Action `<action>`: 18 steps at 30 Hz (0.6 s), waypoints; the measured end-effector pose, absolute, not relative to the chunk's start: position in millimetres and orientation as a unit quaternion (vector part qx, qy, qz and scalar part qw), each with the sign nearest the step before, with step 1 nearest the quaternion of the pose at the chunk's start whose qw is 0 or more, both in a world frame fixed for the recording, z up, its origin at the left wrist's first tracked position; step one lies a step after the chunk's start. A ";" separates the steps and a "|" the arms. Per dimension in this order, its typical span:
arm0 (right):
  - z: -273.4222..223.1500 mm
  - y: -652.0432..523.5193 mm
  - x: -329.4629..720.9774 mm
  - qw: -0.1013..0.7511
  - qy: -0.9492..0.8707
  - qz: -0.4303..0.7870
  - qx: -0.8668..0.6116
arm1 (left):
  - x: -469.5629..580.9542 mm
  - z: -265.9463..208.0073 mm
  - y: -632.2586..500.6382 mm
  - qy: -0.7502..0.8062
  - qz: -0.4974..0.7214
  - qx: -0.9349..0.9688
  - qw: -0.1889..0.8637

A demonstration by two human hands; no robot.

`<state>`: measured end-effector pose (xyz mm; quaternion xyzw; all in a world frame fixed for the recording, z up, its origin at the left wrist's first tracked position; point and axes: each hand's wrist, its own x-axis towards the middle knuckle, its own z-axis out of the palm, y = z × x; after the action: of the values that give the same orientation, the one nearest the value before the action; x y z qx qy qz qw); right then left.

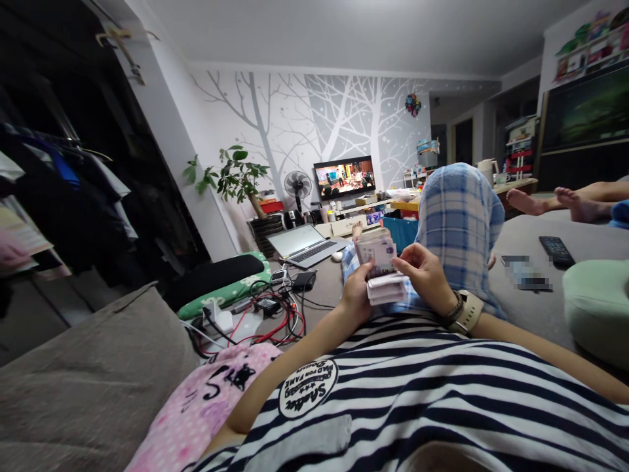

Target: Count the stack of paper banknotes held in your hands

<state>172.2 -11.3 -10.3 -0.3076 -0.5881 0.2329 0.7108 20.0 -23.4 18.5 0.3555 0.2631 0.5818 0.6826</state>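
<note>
1. At the far left, clothes (63, 177) hang in a dark open wardrobe; below them is a grey-brown cushion (88, 380).
2. Next comes a pink cloth (216, 400) with black print, which lies beside the person's left arm. Behind it are tangled cables (292, 321), red, white and black, and a green cushion (253, 280) with a flower pattern.
3. Farther back, a leafy plant (240, 174) stands near the wall, and an open laptop (309, 249) rests in front of it.
4. In the middle, the left hand (358, 294) is closed around a bundle of banknotes (377, 254), with its thumb lying over the front. The bundle is above the person's lap; its upper part stands fanned, and its lower part appears bent toward the striped shirt (417, 380).
5. Just to the right, the right hand (426, 272) is narrow: thumb and forefinger pinch together at the right edge of the notes. On this wrist is a pale watch (469, 311).
6. Behind this hand rises a knee in blue plaid trousers (457, 210).
7. At the far right, another person's bare feet (528, 202) are visible, and a black remote control (557, 252) lies near a pale green seat-like object (597, 308).
</note>
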 end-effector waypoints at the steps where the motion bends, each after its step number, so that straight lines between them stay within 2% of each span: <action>1: -9.1 -9.2 172.5 0.712 -0.585 0.236 -0.309 | 19.1 17.6 -22.6 0.264 0.584 0.359 0.679; 7: -0.3 -4.6 172.6 0.702 -0.593 0.233 -0.317 | 19.2 14.9 -21.7 0.264 0.596 0.366 0.664; 18: -7.3 -14.3 171.8 0.711 -0.602 0.220 -0.289 | 22.3 19.5 -18.9 0.242 0.569 0.350 0.704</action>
<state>171.8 -14.3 -7.3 -0.2892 -0.6017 0.2204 0.7111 22.3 -18.9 19.5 0.3499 0.2415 0.5694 0.7036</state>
